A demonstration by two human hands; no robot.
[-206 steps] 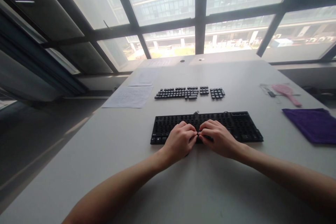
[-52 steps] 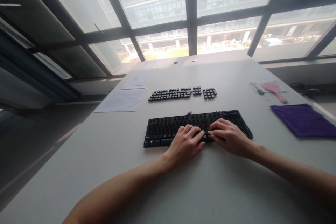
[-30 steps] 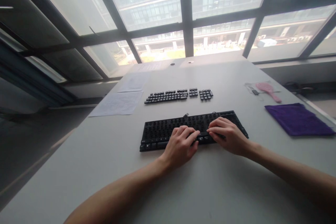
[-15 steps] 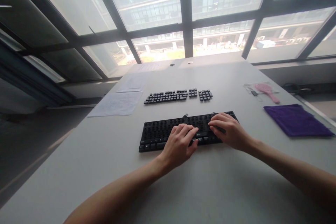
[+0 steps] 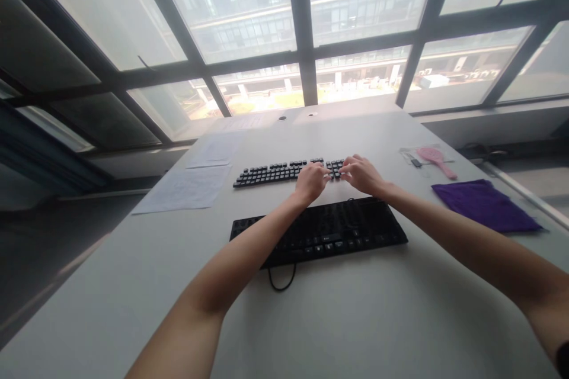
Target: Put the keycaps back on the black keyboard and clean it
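A black keyboard (image 5: pixel 349 225) with most of its keycaps off lies across the middle of the white desk, partly covered by my left forearm. Beyond it, loose black keycaps (image 5: pixel 267 174) stand grouped in keyboard order. My left hand (image 5: pixel 312 181) is at the gap between the middle group and the number-pad keycaps (image 5: pixel 335 164), thumb and fingertips drawn together at a keycap. From the other side my right hand (image 5: pixel 361 174) has its fingers pinched at the right edge of the number-pad group. The fingertips partly hide the keycaps there.
A black cable loop (image 5: pixel 281 289) sticks out at the keyboard's near edge. White paper sheets (image 5: pixel 183 188) lie at the left. To the right are a folded purple cloth (image 5: pixel 486 206), a pink brush-shaped object (image 5: pixel 433 157) and a clear bag (image 5: pixel 406 155). Windows stand behind the desk.
Both hands have left the keyboard and moved forward to the number-pad keycaps. The keyboard has shifted slightly, and a cable loop now shows at its near edge. The view has tilted a little.
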